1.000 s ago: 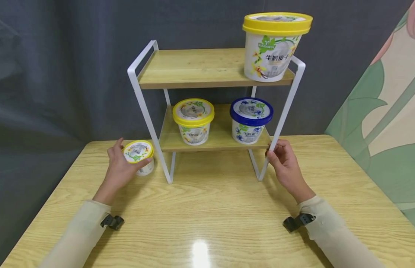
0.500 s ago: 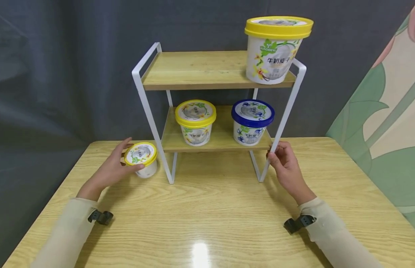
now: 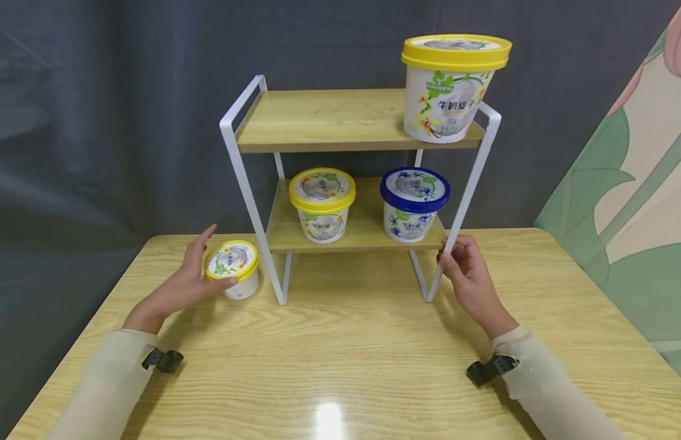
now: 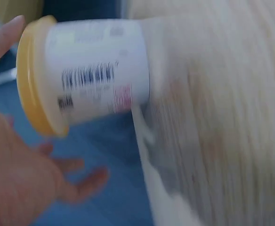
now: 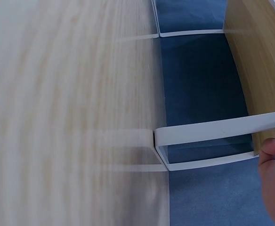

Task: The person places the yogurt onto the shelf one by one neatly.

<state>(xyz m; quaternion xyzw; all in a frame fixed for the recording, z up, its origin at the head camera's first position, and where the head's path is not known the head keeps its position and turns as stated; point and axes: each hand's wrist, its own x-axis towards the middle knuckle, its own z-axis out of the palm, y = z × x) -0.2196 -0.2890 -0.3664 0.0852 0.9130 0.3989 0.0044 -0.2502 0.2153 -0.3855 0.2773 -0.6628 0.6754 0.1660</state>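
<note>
My left hand (image 3: 178, 288) is beside a small white tub with a yellow lid (image 3: 233, 261), which stands upright on the table left of the rack. Its thumb and fingers are spread apart around the tub's near left side. In the left wrist view a gap shows between several fingers and the tub (image 4: 95, 66), whose barcode faces that camera. My right hand (image 3: 474, 281) pinches the front right white leg of a two-tier rack (image 3: 362, 146), just below the lower board. Part of this hand lies outside the right wrist view, where its thumb (image 5: 272, 147) shows by the leg.
On the lower board stand a yellow-lidded tub (image 3: 322, 189) and a blue-lidded tub (image 3: 414, 189). A large yellow-lidded tub (image 3: 447, 98) sits at the right end of the top board. Behind the wooden table (image 3: 263, 379) hangs a dark curtain (image 3: 98, 122).
My left hand has shifted left and turned, and its fingers now spread wider beside the tub. The right hand keeps its grip on the rack leg. The view has tilted slightly.
</note>
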